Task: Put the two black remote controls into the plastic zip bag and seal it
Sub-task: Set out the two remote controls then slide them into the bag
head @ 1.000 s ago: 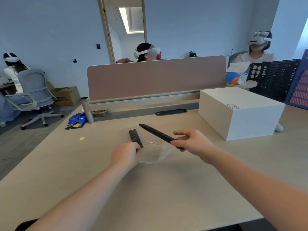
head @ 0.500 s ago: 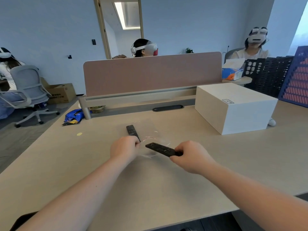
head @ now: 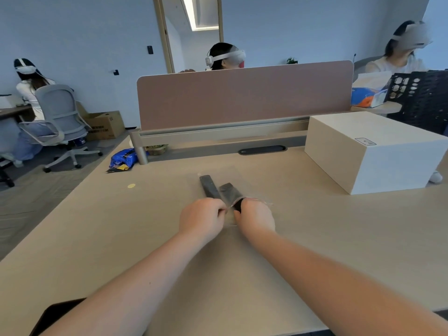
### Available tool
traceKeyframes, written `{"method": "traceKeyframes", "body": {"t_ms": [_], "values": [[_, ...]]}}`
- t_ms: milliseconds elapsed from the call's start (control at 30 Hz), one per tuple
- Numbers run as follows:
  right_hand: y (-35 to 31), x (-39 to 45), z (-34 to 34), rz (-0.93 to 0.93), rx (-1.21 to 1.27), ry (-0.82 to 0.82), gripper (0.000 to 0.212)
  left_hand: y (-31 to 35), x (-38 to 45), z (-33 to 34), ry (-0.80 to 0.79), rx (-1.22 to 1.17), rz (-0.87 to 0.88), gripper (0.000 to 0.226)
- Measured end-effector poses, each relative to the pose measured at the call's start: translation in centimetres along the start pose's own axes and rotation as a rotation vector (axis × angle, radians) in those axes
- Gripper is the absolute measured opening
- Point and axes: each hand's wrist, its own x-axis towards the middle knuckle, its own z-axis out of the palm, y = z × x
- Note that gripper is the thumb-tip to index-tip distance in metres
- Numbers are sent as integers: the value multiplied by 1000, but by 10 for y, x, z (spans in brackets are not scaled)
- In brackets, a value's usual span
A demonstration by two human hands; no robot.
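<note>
A clear plastic zip bag [head: 226, 177] lies flat on the desk in front of me. One black remote [head: 209, 187] lies inside it on the left. A second black remote [head: 229, 193] lies mostly inside the bag beside the first, its near end sticking out. My right hand [head: 257, 218] grips that near end. My left hand [head: 203, 217] pinches the bag's open edge close to my right hand.
A large white box [head: 373, 151] stands on the desk to the right. A pink divider panel [head: 242, 93] runs along the desk's far edge. A blue snack bag [head: 122, 160] lies at the far left corner. Other people sit beyond the divider and at the left.
My right hand has pushed the second remote forward into the bag's mouth, beside the first. My left hand has stayed on the bag's edge. Both hands are now close together.
</note>
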Motion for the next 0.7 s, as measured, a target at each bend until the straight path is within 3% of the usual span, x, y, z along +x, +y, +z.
{"method": "traceKeyframes", "body": {"t_ms": [233,367,467,533,700], "values": [[-16,28,7,27,3,-105,42,-9,1,6,-14,-15,17,21],[-19,28,11,-23,-13,-125,38,-14,2,8,-20,-14,-6,20],[-9,20,16,-133,-23,-15,15,-17,2,10,-19,-14,-12,20],[-3,18,16,-188,-96,26,24,-17,1,11,-33,-7,-14,20],[1,21,18,-226,-143,16,22,-14,1,13,-60,6,-13,20]]}}
